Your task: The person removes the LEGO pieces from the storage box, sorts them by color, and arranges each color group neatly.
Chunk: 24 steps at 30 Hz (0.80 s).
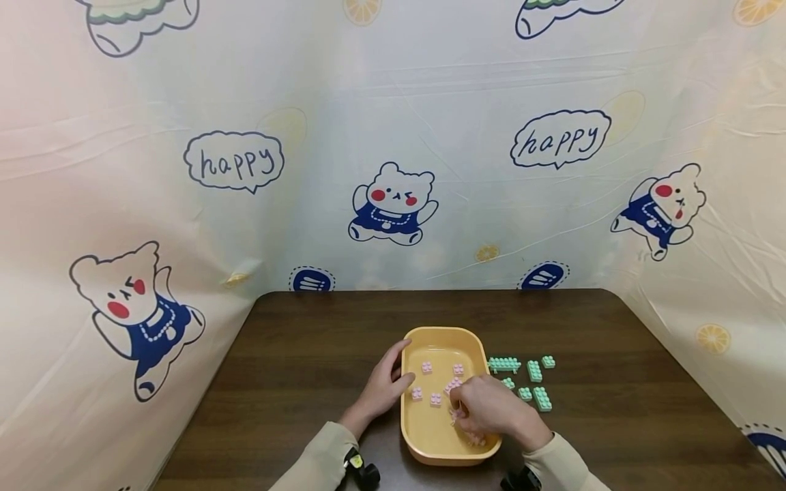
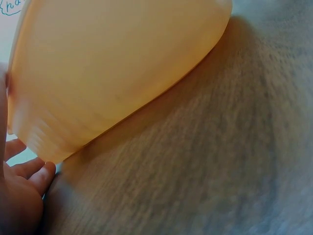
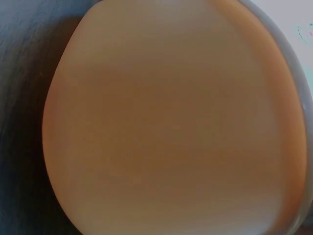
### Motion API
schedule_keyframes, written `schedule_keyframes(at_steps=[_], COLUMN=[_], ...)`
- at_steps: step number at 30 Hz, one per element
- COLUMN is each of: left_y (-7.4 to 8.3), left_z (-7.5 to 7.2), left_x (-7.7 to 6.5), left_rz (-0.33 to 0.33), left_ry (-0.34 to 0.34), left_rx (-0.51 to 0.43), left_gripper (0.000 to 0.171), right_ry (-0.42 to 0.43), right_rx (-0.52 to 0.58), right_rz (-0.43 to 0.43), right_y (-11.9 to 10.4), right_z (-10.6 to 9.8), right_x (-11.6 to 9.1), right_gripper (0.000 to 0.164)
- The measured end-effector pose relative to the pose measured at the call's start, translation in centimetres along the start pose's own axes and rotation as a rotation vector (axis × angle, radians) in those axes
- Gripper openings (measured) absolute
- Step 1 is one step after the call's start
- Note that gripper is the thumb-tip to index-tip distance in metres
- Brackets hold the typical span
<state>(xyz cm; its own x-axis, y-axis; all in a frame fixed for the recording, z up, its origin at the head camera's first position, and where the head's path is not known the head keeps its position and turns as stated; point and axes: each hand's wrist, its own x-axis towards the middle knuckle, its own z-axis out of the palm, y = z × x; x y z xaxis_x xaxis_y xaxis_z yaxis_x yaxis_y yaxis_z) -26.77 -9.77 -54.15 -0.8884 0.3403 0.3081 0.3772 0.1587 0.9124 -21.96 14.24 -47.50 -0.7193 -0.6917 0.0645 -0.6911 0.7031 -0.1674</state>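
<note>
Low in the frame's centre, the yellow oval plastic tray [image 1: 413, 414] holds several small pink building bricks [image 1: 426, 367]. The right hand [image 1: 488, 408] reaches inside, fingers curled among them; whether it pinches one I cannot tell. The left hand [image 1: 383, 386] rests spread against the tray's rim. Mint-green bricks [image 1: 535, 372] lie outside, just right, seemingly sorted already.

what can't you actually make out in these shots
- Head view: whether the right hand holds a pink brick; its curled fingers hide it, inside the yellow tray.
- Head view: stud counts on the green bricks; too small.
- Left wrist view: the left hand is cut off by the frame edge; the tray's wall blocks its contents.
- Right wrist view: blurred tray fills the frame; no hand or bricks visible.
</note>
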Motion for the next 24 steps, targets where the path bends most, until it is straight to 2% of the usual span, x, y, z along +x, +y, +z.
schedule_keyframes(at_steps=[6, 13, 24], left_y=[0.7, 3.6, 3.5], left_z=[0.0, -0.5, -0.4], left_x=[-0.1, -0.6, -0.6], left_rz=[-0.011, -0.002, -0.012], left_ry=[-0.006, -0.039, -0.025], left_rx=[0.006, -0.012, 0.002], left_gripper=[0.065, 0.063, 0.063], right_ry=[0.038, 0.045, 0.106], right_rx=[-0.007, 0.129, 0.215], right_rz=[-0.011, 0.014, 0.019], right_y=[-0.1, 0.0, 0.3], right_z=[0.0, -0.3, -0.6], right_x=[0.0, 0.2, 0.2], right_gripper=[0.015, 0.006, 0.009])
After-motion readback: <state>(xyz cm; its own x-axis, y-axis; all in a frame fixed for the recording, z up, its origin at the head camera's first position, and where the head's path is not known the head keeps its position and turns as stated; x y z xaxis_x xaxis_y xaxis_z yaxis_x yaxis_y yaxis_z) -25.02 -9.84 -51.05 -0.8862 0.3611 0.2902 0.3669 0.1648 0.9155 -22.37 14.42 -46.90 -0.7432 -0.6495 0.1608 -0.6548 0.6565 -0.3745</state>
